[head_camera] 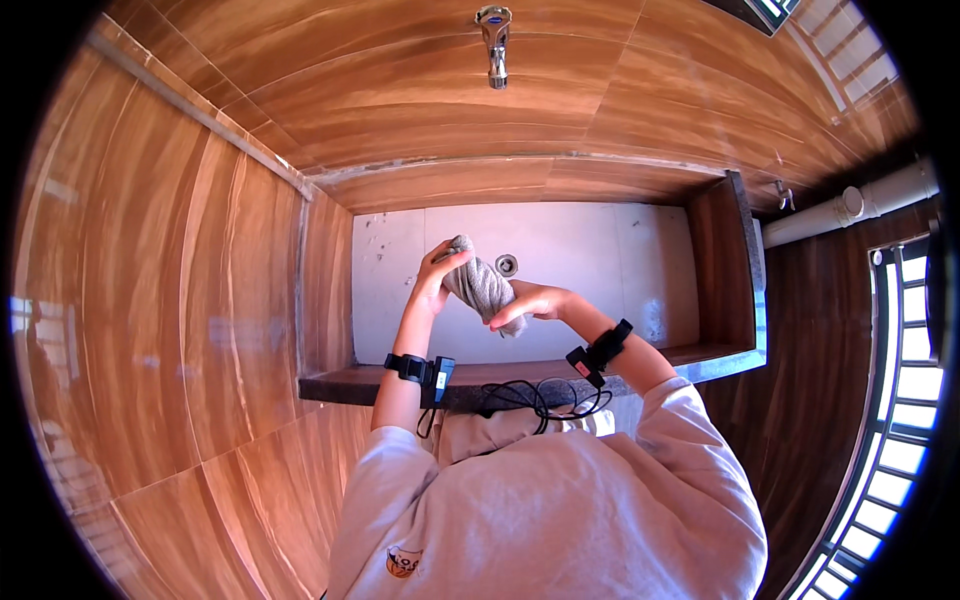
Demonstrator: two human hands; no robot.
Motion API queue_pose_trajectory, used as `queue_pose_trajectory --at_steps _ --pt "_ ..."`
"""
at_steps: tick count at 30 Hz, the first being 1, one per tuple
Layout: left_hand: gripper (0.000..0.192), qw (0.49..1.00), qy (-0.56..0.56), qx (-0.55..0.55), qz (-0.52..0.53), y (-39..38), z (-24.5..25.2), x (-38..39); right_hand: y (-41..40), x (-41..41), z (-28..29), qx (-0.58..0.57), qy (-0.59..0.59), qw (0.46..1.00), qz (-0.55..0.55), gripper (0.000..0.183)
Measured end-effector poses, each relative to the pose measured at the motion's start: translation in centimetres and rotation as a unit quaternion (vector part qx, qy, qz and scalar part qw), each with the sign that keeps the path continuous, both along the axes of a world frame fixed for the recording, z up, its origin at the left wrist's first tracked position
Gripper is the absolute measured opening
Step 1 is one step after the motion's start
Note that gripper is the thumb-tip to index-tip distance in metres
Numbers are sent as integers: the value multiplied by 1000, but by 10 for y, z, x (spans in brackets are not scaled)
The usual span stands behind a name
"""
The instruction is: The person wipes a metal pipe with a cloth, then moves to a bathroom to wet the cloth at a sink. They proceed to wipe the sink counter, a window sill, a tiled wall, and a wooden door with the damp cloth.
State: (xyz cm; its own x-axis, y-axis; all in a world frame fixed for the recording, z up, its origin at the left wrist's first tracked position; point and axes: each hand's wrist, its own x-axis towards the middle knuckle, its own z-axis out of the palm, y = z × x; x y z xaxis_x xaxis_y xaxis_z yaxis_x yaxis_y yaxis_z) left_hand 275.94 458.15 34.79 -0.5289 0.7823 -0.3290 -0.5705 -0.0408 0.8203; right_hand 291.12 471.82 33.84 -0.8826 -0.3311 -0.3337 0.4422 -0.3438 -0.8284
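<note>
A grey cloth [480, 283], rolled and twisted into a thick bundle, is held between my two hands above a tiled sink basin [585, 255]. My left hand [442, 271] grips its upper-left end, thumb across the front. Around the lower-right end is my right hand [534, 301], its thumb pressed along the fabric. The fingers behind the cloth are mostly hidden. Just right of the bundle, the round metal drain [507, 265] shows in the basin floor.
A chrome tap [495, 49] juts from the wood-look tiled wall ahead. The basin's dark front rim [345, 389] runs before my body. Black cables [540, 401] hang from my wrist-strapped devices near that rim. At right are a small tap [784, 195] and a pale pipe [814, 221].
</note>
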Motion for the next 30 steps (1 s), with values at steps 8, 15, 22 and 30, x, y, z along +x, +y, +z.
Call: queue_pose_trajectory --at_steps 8,15,22,30 --pt "23 975 108 -150 120 15 -53 10 -44 -15 -43 345 -52 926 -142 49" --pt "45 875 223 -351 246 22 -110 7 -67 -33 -79 541 -115 819 -156 59" --pt "46 904 254 -277 201 20 -109 2 -69 -37 -84 557 -152 799 -167 59" --pt "70 984 15 -165 70 -13 -86 -21 -41 -31 -39 514 -129 828 -185 72"
